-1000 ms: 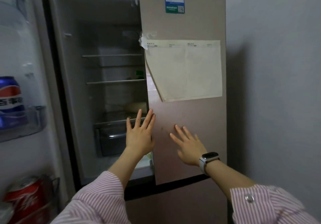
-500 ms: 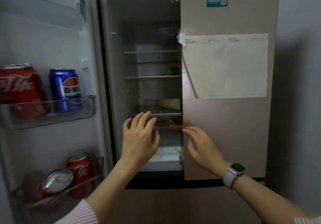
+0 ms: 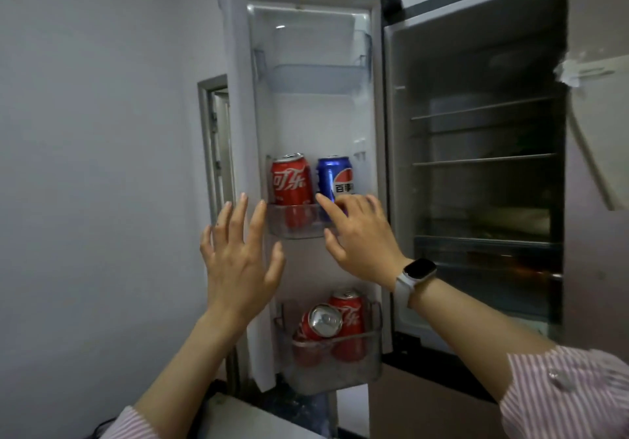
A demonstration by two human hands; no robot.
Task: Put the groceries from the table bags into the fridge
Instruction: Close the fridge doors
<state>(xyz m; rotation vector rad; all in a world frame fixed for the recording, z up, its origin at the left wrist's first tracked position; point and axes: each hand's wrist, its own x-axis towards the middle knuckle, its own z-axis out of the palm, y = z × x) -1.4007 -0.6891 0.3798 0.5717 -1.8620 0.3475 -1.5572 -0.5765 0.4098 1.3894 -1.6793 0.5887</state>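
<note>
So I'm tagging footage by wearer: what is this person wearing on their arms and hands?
Both arms wear pink-and-white striped sleeves, pushed up the forearms; the right sleeve shows a small round button. The right wrist carries a smartwatch with a dark square face and white band. The left hand and right hand are bare.

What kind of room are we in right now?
Probably a home kitchen or a small flat: an open fridge with soda cans in its door bins, plain walls, and a doorway behind the door.

Clear plastic top door bin at upper centre stood open; red can and blue can filled middle bin.
</note>
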